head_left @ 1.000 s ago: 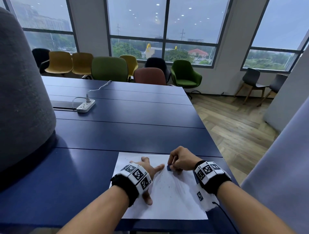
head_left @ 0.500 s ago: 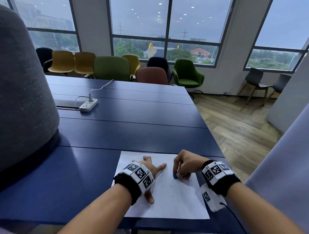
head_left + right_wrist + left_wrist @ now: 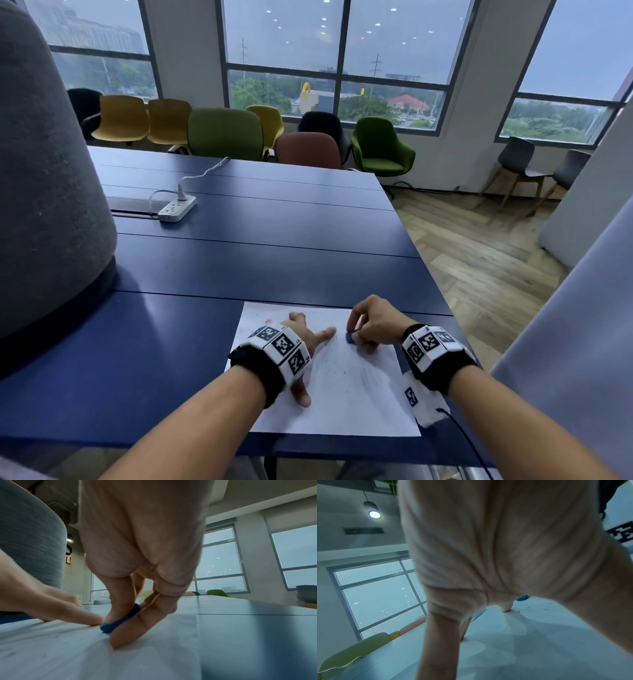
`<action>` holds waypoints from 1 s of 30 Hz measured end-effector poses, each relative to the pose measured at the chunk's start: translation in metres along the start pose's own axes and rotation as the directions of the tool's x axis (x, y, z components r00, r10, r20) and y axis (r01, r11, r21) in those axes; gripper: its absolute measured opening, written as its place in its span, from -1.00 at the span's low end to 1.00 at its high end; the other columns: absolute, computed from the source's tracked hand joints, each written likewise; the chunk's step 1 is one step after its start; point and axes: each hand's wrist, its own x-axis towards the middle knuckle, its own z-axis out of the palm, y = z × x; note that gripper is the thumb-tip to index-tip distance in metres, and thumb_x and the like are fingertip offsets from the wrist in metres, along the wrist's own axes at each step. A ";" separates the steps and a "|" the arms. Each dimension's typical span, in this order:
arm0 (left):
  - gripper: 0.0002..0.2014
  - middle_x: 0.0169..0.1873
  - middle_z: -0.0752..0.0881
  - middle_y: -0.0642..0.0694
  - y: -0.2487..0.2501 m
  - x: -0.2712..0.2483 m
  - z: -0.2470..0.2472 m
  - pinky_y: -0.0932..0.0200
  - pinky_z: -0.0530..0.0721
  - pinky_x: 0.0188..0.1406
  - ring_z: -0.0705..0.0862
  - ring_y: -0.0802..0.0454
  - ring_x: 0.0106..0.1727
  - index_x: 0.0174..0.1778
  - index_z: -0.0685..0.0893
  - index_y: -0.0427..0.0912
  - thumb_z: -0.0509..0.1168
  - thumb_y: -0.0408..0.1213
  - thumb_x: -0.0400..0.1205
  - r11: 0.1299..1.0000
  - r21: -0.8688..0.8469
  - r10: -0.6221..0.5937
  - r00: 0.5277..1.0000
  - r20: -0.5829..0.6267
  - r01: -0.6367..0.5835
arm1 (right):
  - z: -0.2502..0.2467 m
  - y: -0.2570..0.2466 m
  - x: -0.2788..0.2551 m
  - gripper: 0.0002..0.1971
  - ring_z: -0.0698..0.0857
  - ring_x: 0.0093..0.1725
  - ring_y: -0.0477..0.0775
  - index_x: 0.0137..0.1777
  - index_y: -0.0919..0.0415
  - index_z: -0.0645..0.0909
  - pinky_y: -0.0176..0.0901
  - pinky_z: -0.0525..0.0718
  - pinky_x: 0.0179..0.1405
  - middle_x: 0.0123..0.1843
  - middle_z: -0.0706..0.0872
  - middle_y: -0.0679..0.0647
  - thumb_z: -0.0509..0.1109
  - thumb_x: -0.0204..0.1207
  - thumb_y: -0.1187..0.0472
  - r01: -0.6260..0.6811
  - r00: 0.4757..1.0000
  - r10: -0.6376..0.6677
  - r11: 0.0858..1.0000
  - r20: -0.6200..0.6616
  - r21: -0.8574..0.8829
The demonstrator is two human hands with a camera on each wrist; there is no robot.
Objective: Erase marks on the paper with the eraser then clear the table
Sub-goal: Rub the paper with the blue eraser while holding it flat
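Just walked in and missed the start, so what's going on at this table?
A person is rubbing out marks on a white sheet of paper lying on the blue table. Their right hand pinches a small blue eraser and presses it to the sheet, while the left hand lies flat with fingers spread, pinning the paper down. Faint marks and eraser crumbs are on the sheet, so the erasing isn't finished and nothing has been cleared away.
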 end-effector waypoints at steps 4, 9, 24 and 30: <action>0.31 0.65 -0.13 -0.43 0.002 -0.006 -0.003 -0.43 0.40 0.43 0.36 -0.66 0.46 0.65 -0.24 0.44 0.67 0.11 0.26 0.989 0.140 0.036 0.999 0.039 -0.041 | 0.002 0.003 -0.014 -0.83 0.72 -0.39 0.13 -0.24 0.27 0.74 -0.11 0.77 -0.37 -0.31 0.75 0.21 0.43 0.34 0.53 0.001 0.980 0.017 0.996 0.200 -0.094; 0.22 0.65 -0.01 -0.41 0.002 0.002 -0.001 -0.36 0.37 0.49 0.37 -0.57 0.50 0.73 -0.19 0.20 0.58 0.13 0.36 0.999 0.045 -0.008 1.000 0.015 0.008 | 0.003 0.000 -0.012 -0.89 0.74 -0.37 0.15 -0.16 0.35 0.75 -0.07 0.79 -0.33 -0.31 0.78 0.22 0.45 0.36 0.50 0.014 0.995 -0.013 1.000 0.096 -0.016; 0.37 0.67 -0.27 -0.44 0.005 -0.002 -0.005 -0.42 0.48 0.41 0.41 -0.61 0.46 0.60 -0.34 0.48 0.66 0.20 0.20 0.979 0.206 -0.004 0.998 0.058 -0.008 | 0.006 0.001 -0.024 -0.79 0.69 -0.46 0.02 -0.16 0.35 0.76 -0.18 0.73 -0.43 -0.43 0.76 0.05 0.37 0.35 0.58 0.025 0.964 -0.016 0.999 0.266 -0.031; 0.36 0.66 -0.31 -0.45 0.004 -0.002 -0.005 -0.37 0.45 0.45 0.41 -0.55 0.50 0.61 -0.36 0.45 0.64 0.21 0.22 0.972 0.235 0.007 0.999 0.043 -0.017 | 0.004 -0.004 -0.022 -0.87 0.73 -0.40 0.10 -0.11 0.40 0.77 -0.16 0.75 -0.39 -0.37 0.77 0.14 0.46 0.37 0.52 0.002 0.988 -0.006 1.000 0.155 0.025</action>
